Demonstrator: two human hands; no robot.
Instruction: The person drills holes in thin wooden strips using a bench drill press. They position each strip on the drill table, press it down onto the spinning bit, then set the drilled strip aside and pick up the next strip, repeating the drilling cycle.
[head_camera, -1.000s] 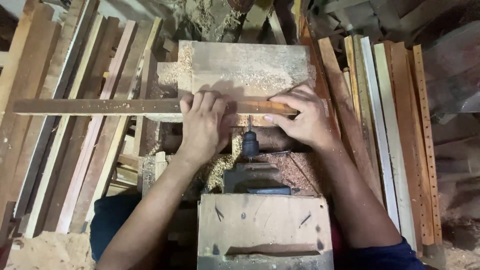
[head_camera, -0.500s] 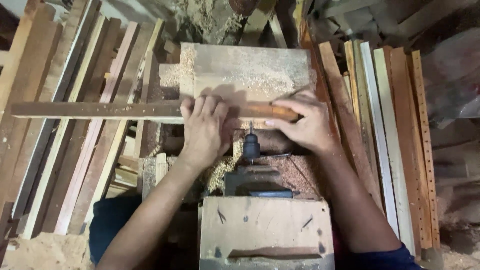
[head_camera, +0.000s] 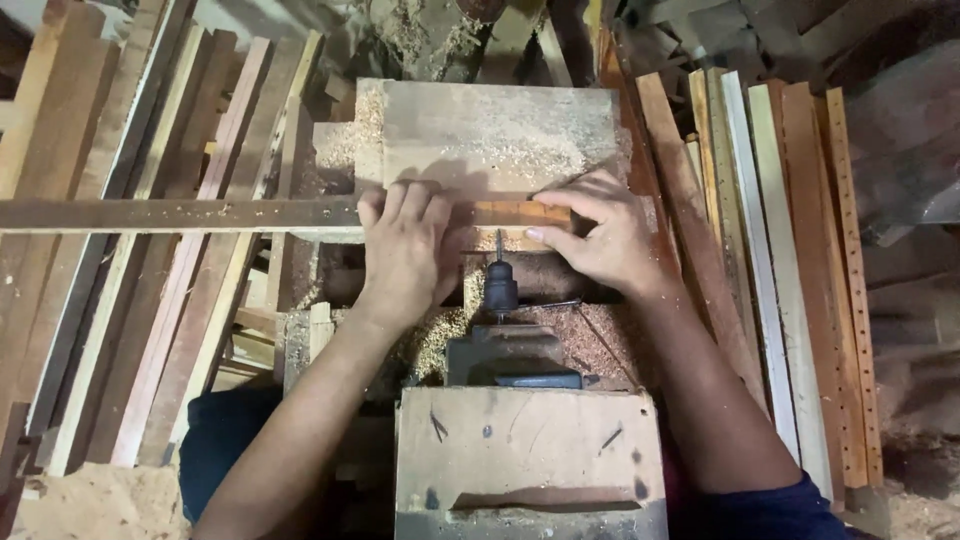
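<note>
A long wooden strip (head_camera: 180, 214) lies crosswise over a sawdust-covered wooden block (head_camera: 495, 135). My left hand (head_camera: 405, 250) presses flat on the strip, left of a horizontal drill chuck (head_camera: 500, 290) whose bit points at the strip's near edge. My right hand (head_camera: 595, 235) grips the strip's right end with thumb below and fingers above. The orange-brown piece of strip (head_camera: 510, 213) between both hands faces the bit. The bit's tip seems to touch the wood.
A wooden box housing (head_camera: 525, 460) covers the drill motor near me. Stacks of wooden slats (head_camera: 150, 330) lean at the left, more slats (head_camera: 790, 280) with drilled holes at the right. Sawdust (head_camera: 95, 505) piles at bottom left.
The strip has slid a little to the left under my hands, so its right end sits closer to the bit. Both hands kept their hold.
</note>
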